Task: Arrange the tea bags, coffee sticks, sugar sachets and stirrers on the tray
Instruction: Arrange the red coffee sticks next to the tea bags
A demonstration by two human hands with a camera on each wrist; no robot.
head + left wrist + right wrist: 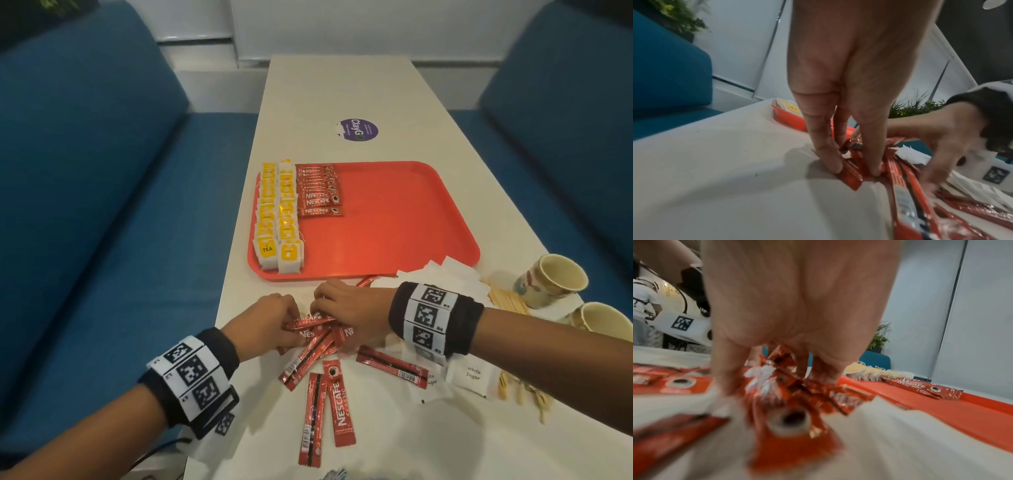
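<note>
An orange tray lies mid-table. Along its left side run two rows of yellow tea bags, with a short stack of red coffee sticks beside them. In front of the tray, loose red coffee sticks lie scattered on the white table. Both hands meet over this pile: my left hand pinches the ends of several sticks between thumb and fingers, and my right hand grips the same bunch from the other side. White sugar sachets and wooden stirrers lie to the right.
Two paper cups stand at the table's right edge, near the stirrers. A purple round sticker sits beyond the tray. Blue sofas flank the narrow table on both sides. The right two thirds of the tray show bare orange.
</note>
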